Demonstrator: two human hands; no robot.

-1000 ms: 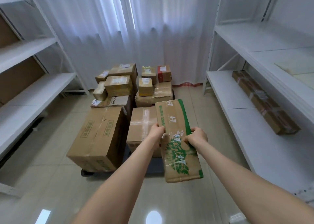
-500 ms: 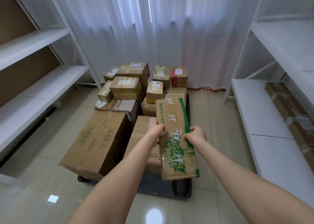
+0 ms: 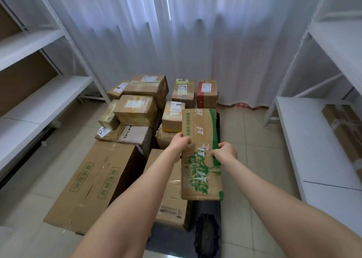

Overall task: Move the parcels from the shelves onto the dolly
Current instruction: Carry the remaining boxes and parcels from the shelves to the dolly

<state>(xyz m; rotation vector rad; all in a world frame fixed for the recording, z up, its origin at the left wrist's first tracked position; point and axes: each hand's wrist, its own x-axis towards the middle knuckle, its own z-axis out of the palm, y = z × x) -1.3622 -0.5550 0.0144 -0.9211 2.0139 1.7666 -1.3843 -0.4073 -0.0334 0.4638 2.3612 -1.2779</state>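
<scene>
I hold a long flat cardboard parcel (image 3: 199, 132) printed with a green tree, lengthwise away from me, above the right side of the dolly (image 3: 207, 216). My left hand (image 3: 181, 141) grips its left edge and my right hand (image 3: 225, 152) grips its right edge, both near the middle. The dark dolly is loaded with several brown boxes: a big one (image 3: 92, 181) at the near left, a taped one (image 3: 168, 189) under my left arm, smaller ones (image 3: 137, 109) stacked behind. Only the dolly's near right strip shows bare.
White metal shelves line both sides: the left rack (image 3: 39, 99) and the right rack (image 3: 305, 132). A long brown parcel (image 3: 344, 128) lies on the right rack's lower shelf. White curtains (image 3: 176, 42) hang behind the dolly. The floor is pale tile.
I have stepped closer to the dolly and turned left, so the pile fills more of the view. The tree parcel has moved forward over the dolly's right side, still in both hands.
</scene>
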